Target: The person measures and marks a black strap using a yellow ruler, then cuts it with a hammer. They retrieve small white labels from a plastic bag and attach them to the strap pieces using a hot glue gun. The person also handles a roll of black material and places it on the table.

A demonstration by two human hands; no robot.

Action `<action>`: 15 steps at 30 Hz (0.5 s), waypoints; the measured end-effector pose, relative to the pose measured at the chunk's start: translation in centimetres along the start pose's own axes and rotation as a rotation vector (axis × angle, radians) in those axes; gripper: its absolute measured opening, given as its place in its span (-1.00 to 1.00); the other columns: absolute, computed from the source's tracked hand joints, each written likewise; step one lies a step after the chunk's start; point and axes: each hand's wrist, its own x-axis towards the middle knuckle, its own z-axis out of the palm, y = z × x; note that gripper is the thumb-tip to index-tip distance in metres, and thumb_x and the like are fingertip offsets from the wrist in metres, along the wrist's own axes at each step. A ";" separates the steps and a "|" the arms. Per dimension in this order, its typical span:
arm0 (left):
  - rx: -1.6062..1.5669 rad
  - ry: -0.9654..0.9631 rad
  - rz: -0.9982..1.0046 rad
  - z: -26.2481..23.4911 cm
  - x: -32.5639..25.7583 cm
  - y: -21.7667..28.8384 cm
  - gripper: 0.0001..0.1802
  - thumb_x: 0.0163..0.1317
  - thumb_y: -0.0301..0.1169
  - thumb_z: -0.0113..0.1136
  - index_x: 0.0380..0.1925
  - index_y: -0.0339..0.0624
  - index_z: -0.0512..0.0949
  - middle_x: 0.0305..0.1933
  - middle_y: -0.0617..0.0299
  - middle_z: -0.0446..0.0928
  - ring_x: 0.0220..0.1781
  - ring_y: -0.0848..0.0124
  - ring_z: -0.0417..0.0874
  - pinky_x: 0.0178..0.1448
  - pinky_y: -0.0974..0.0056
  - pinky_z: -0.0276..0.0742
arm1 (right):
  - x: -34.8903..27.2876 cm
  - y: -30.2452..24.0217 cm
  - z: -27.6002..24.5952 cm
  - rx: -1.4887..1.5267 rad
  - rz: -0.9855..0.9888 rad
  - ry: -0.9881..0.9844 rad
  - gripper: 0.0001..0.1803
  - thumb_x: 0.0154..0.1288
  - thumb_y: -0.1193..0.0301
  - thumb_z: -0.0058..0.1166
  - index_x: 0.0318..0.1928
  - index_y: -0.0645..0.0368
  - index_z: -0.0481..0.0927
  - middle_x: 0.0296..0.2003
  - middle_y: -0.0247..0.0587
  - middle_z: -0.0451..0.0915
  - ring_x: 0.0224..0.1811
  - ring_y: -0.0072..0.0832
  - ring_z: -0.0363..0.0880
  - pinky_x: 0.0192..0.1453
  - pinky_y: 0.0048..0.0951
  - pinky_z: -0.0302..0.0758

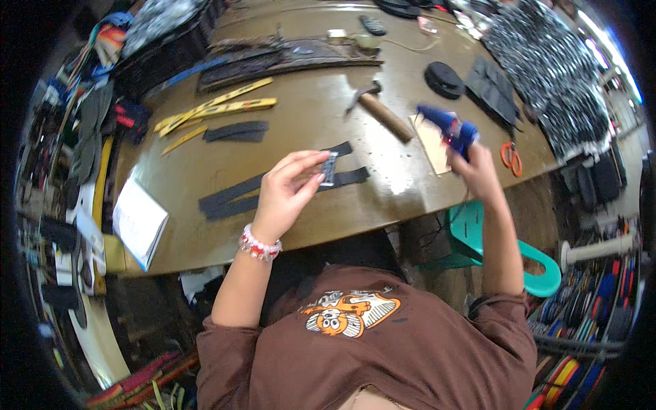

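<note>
The glue gun [447,124] looks plastic, straps [236,190] matt, tabletop [307,109] glossy.

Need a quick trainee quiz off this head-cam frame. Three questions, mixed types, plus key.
1. Multiple choice: what does the right hand hold?
a) a paintbrush
b) a blue gun-shaped tool
c) a spoon

2. True or false: the orange-handled scissors lie farther to the person's right than the hammer.

3. Fill the gap: the left hand pinches a small shiny item between its fingers and its ____.

Key
1. b
2. True
3. thumb
</note>
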 end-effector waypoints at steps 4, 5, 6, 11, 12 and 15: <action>-0.013 0.016 0.011 -1.0 -0.2 0.3 -0.63 0.17 -0.68 0.07 0.00 -0.26 0.55 0.03 0.21 0.48 -0.06 0.51 0.56 0.05 0.41 0.60 | -4.7 -4.5 5.4 0.423 0.056 -0.126 -0.69 0.00 0.32 0.28 -0.31 0.30 0.59 -0.57 -0.39 0.51 -0.49 -0.72 0.37 -0.37 -0.53 0.40; -0.031 0.020 0.009 -1.2 -0.2 0.3 -0.63 0.17 -0.68 0.07 0.01 -0.25 0.54 0.02 0.22 0.47 -0.07 0.52 0.55 0.04 0.43 0.60 | -5.1 -5.3 6.0 0.403 -0.013 -0.134 -0.73 -0.01 0.33 0.31 -0.38 0.26 0.58 -0.61 -0.36 0.48 -0.52 -0.69 0.38 -0.38 -0.52 0.39; -0.030 0.026 -0.006 -1.3 -0.3 0.4 -0.62 0.17 -0.69 0.06 0.01 -0.25 0.54 0.02 0.22 0.47 -0.07 0.52 0.55 0.04 0.43 0.60 | -5.2 -5.8 6.1 0.321 -0.089 -0.157 -0.76 -0.05 0.35 0.32 -0.42 0.22 0.57 -0.62 -0.28 0.48 -0.56 -0.55 0.45 -0.40 -0.49 0.40; -0.067 0.028 -0.021 -1.6 -0.5 0.2 -0.61 0.16 -0.69 0.05 0.01 -0.24 0.54 0.03 0.23 0.46 -0.07 0.52 0.55 0.03 0.43 0.60 | -4.9 -7.7 7.5 0.128 -0.296 -0.071 -0.69 -0.17 0.32 0.38 -0.49 0.22 0.53 -0.55 -0.18 0.41 -0.53 -0.25 0.43 -0.44 -0.35 0.37; -0.067 0.029 -0.019 -1.6 -0.5 0.1 -0.61 0.16 -0.69 0.05 0.01 -0.24 0.54 0.03 0.23 0.46 -0.07 0.52 0.55 0.03 0.42 0.60 | -4.8 -7.9 7.7 0.105 -0.306 -0.050 -0.67 -0.17 0.30 0.39 -0.50 0.22 0.52 -0.54 -0.18 0.39 -0.53 -0.26 0.41 -0.44 -0.34 0.36; -0.060 0.035 -0.016 -1.7 -0.7 -0.1 -0.60 0.16 -0.70 0.05 0.01 -0.23 0.55 0.04 0.22 0.46 -0.07 0.51 0.55 0.03 0.42 0.61 | -4.6 -8.2 8.1 0.057 -0.322 -0.025 -0.63 -0.17 0.26 0.41 -0.53 0.22 0.49 -0.51 -0.16 0.33 -0.51 -0.28 0.37 -0.42 -0.32 0.34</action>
